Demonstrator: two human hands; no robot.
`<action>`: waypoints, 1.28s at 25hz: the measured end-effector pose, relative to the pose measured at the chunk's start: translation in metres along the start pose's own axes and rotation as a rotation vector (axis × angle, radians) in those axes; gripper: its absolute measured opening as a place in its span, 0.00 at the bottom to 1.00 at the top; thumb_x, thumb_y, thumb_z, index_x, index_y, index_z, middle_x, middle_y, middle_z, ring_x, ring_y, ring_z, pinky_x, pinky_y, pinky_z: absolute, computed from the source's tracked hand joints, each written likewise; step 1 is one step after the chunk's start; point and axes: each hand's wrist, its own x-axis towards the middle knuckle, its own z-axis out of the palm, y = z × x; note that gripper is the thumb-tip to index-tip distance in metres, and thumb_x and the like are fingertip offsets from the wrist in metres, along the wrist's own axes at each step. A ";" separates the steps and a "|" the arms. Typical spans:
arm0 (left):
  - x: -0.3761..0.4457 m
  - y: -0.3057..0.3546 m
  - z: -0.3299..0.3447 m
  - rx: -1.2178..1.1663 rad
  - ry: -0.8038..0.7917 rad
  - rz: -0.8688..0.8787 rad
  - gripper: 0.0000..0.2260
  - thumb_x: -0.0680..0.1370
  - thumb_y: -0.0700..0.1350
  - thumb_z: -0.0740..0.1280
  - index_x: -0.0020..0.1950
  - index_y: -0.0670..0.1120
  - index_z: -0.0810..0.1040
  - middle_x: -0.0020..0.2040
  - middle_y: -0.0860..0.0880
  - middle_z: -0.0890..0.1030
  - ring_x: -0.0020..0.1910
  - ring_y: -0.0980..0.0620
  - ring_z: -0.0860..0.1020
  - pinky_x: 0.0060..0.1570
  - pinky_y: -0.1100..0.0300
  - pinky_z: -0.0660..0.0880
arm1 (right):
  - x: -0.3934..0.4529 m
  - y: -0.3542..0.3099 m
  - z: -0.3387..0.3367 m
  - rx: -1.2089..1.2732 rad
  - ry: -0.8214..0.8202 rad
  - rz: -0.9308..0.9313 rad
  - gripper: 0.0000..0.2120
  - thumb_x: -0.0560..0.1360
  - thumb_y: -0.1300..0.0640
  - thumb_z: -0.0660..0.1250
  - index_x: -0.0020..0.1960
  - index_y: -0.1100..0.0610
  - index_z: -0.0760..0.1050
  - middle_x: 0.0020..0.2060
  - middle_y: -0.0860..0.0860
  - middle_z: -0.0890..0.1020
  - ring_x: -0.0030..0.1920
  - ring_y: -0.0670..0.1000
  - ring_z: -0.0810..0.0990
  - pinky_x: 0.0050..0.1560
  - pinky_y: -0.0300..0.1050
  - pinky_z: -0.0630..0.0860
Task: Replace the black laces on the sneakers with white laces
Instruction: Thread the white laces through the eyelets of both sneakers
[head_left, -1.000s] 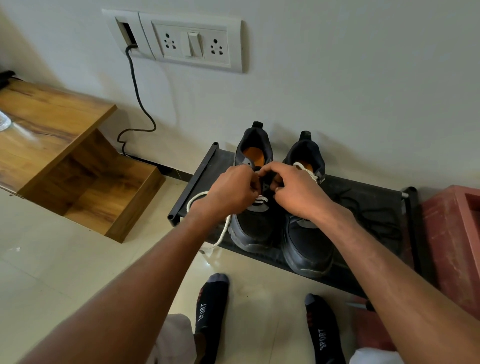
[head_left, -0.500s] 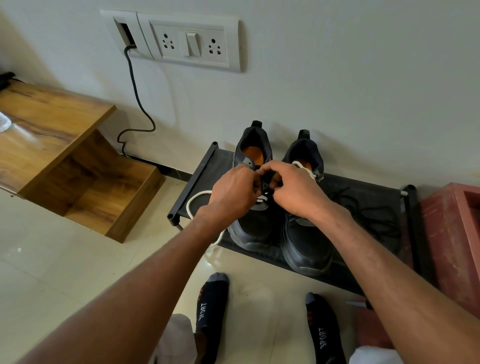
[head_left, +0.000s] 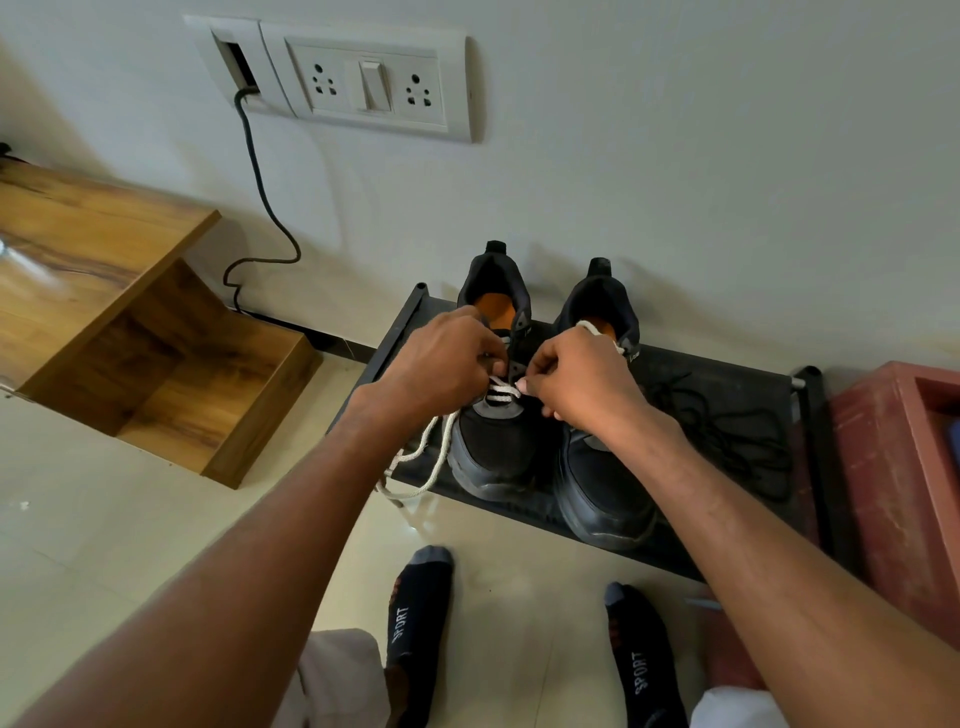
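Two black sneakers stand side by side on a low black rack (head_left: 737, 405). The left sneaker (head_left: 493, 447) has a white lace (head_left: 501, 391) threaded across its lower eyelets, and the loose end trails off the rack's left front edge. My left hand (head_left: 441, 364) pinches the lace at the left eyelets. My right hand (head_left: 576, 379) pinches it on the right side, over the tongue. The right sneaker (head_left: 602, 483) has a bit of white lace at its collar. Removed black laces (head_left: 727, 431) lie on the rack to the right.
A wooden stepped shelf (head_left: 156, 332) stands at left on the tiled floor. A black cable (head_left: 260, 182) runs down the wall from a switch panel (head_left: 374, 83). A red box (head_left: 893, 467) sits right of the rack. My socked feet (head_left: 421, 623) are in front.
My hands have drawn slightly apart, exposing the white crossings on the left sneaker. The loose lace loop at left has been pulled shorter and now hangs lower off the rack edge.
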 end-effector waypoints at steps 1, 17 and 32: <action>0.001 -0.001 0.000 -0.017 -0.015 0.004 0.07 0.81 0.44 0.70 0.55 0.52 0.87 0.50 0.54 0.72 0.54 0.49 0.76 0.48 0.54 0.72 | -0.001 -0.001 0.001 -0.017 0.003 -0.014 0.06 0.77 0.54 0.76 0.42 0.51 0.84 0.33 0.50 0.84 0.37 0.52 0.86 0.45 0.55 0.86; -0.006 0.007 -0.006 0.080 -0.105 -0.089 0.20 0.81 0.36 0.66 0.64 0.59 0.84 0.57 0.53 0.69 0.52 0.52 0.70 0.48 0.57 0.67 | -0.010 -0.014 -0.010 0.184 0.108 0.042 0.08 0.79 0.56 0.72 0.41 0.57 0.81 0.31 0.51 0.84 0.27 0.47 0.84 0.39 0.47 0.85; -0.003 -0.005 -0.006 0.053 -0.149 -0.056 0.24 0.81 0.34 0.64 0.66 0.61 0.81 0.58 0.50 0.71 0.54 0.48 0.73 0.45 0.58 0.66 | -0.008 -0.007 -0.008 -0.089 0.043 -0.057 0.02 0.77 0.52 0.75 0.50 0.47 0.86 0.45 0.47 0.87 0.48 0.51 0.85 0.54 0.52 0.83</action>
